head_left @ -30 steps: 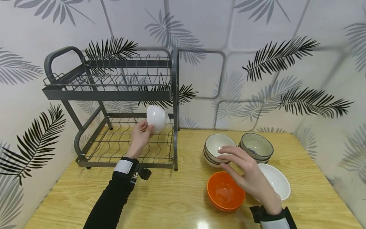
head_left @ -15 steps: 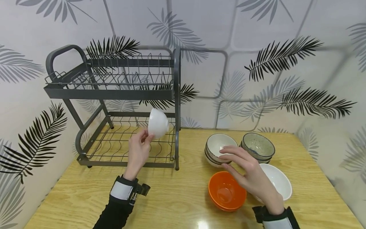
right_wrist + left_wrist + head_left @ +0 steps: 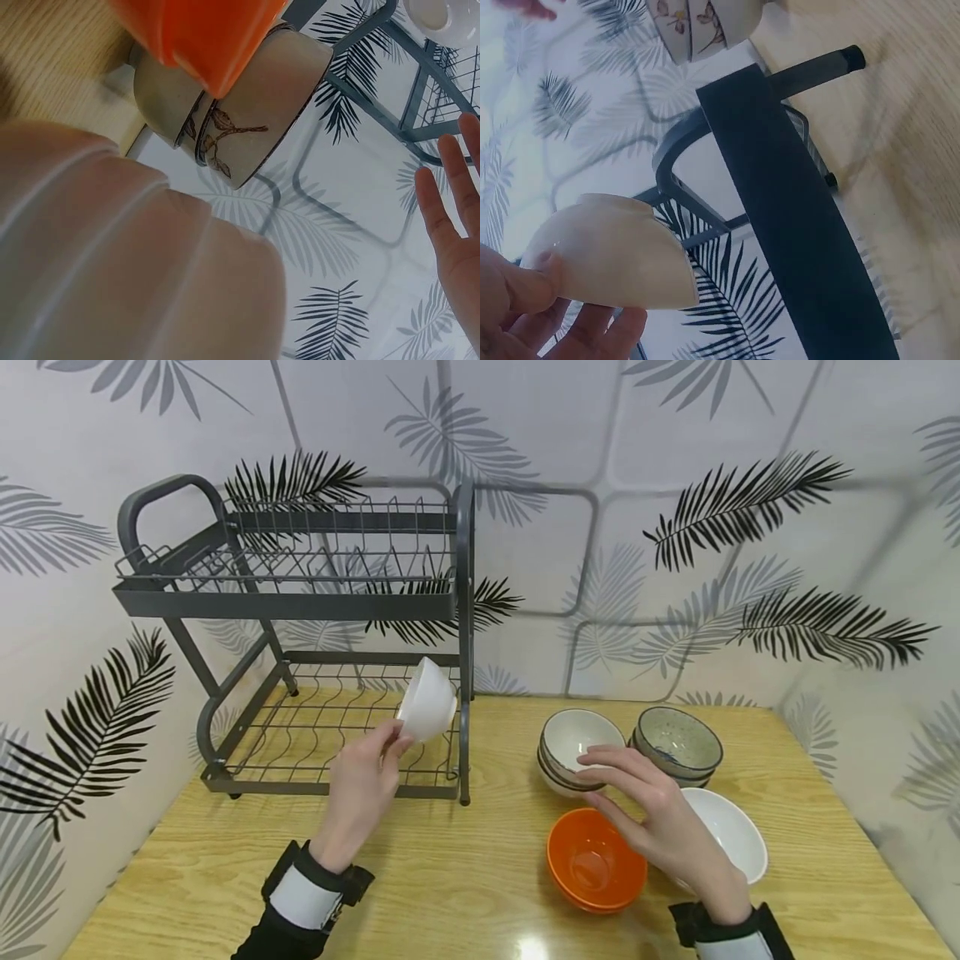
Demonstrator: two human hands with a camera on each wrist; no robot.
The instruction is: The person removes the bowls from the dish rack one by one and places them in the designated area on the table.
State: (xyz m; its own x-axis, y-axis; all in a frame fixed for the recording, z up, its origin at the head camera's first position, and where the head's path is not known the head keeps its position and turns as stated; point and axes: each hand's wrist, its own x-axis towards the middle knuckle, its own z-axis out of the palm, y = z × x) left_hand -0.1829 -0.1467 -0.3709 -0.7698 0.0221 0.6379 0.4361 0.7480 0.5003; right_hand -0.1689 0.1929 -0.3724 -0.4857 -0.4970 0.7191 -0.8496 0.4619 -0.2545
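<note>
My left hand (image 3: 362, 785) pinches a small white bowl (image 3: 429, 700) by its rim, thumb on one side and fingers on the other. Tilted on its side, the bowl overlaps the right part of the dish rack's lower tier (image 3: 330, 727) in the head view. The left wrist view shows the white bowl (image 3: 619, 251) with its foot upward. My right hand (image 3: 663, 831) hovers with fingers spread loosely, holding nothing. It is near a stack of orange bowls (image 3: 596, 864) and a stack of cream bowls (image 3: 577, 735), whose outsides carry a brown leaf pattern in the right wrist view.
A two-tier dark grey dish rack (image 3: 285, 604) stands at the left against the patterned wall. At the right, speckled greenish bowls (image 3: 678, 739) are stacked behind a white bowl (image 3: 731, 835) partly hidden by my right hand. All stand on the wooden table (image 3: 465, 893).
My left hand has drawn back toward me and slightly right with the white bowl, which has tilted further, its foot turned to the right. My right hand has stayed nearly still.
</note>
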